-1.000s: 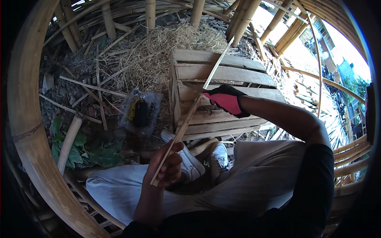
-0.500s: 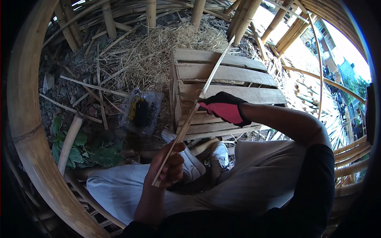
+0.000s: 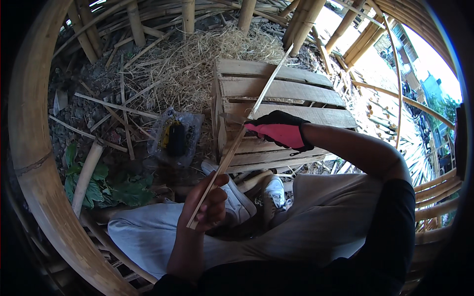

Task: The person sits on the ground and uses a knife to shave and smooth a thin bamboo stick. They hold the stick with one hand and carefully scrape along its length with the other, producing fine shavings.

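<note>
A long, thin bamboo strip (image 3: 230, 157) slants from my lap up across a slatted wooden crate (image 3: 286, 92). My bare left hand (image 3: 207, 202) is closed round its lower end. At its middle my right hand (image 3: 281, 130), in a pink and black glove, is closed on a knife (image 3: 234, 118). Only the pale blade shows, pointing left across the strip; the handle is hidden in the glove. Below the blade the strip looks split into two layers along its length. The upper part runs on over the crate's slats.
Left of the crate a clear plastic bag (image 3: 176, 135) holds something black and yellow. Dry shavings (image 3: 222, 49) lie heaped behind. Green leaves (image 3: 98, 185) are at the left, beside a thick curved bamboo pole (image 3: 44, 172). My shoes (image 3: 274, 195) are below the crate.
Both hands have shifted slightly up and left with the strip. More of the knife blade shows beside the strip, and the right glove has tilted a little.
</note>
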Motion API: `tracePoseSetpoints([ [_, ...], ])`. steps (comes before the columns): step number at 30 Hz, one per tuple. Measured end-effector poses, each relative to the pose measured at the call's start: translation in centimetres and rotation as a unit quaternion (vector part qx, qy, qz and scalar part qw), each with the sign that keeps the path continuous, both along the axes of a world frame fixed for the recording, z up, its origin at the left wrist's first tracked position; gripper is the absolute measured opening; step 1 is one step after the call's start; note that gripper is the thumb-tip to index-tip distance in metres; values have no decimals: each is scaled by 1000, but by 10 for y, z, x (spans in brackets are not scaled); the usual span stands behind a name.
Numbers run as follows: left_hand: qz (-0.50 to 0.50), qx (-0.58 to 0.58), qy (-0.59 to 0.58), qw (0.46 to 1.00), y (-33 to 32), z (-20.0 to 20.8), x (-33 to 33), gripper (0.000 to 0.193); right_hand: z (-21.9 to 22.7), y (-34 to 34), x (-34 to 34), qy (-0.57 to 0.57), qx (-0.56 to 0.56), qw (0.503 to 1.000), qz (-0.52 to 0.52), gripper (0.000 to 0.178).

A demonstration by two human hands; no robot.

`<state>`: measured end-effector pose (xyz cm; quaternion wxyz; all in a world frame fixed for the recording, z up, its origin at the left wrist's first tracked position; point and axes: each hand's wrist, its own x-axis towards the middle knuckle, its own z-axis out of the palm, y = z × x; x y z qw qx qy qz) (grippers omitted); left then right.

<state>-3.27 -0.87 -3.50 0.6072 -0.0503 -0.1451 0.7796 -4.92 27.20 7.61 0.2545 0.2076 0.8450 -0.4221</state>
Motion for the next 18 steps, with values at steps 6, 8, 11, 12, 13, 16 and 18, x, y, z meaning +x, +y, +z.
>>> tracePoseSetpoints([
  [6,-7,-2,8,1000,1,0,-2,30,6,17,-10,-5,98,995,38,60],
  [8,1,-20,15,1000,-2,-2,0,30,15,-12,0,-16,80,996,26,60],
  [11,-4,-13,22,1000,-1,2,0,30,9,-5,1,-12,55,998,18,61],
  [12,-7,-19,24,1000,0,1,1,30,-3,12,-5,1,43,999,11,61],
  [13,-5,-25,27,999,1,1,1,30,-2,14,-12,15,31,999,9,61],
  [16,3,10,12,1000,2,-1,3,30,6,-3,6,16,1,1000,8,49],
  [18,11,29,0,1000,2,-1,3,30,3,5,0,23,26,996,79,41],
])
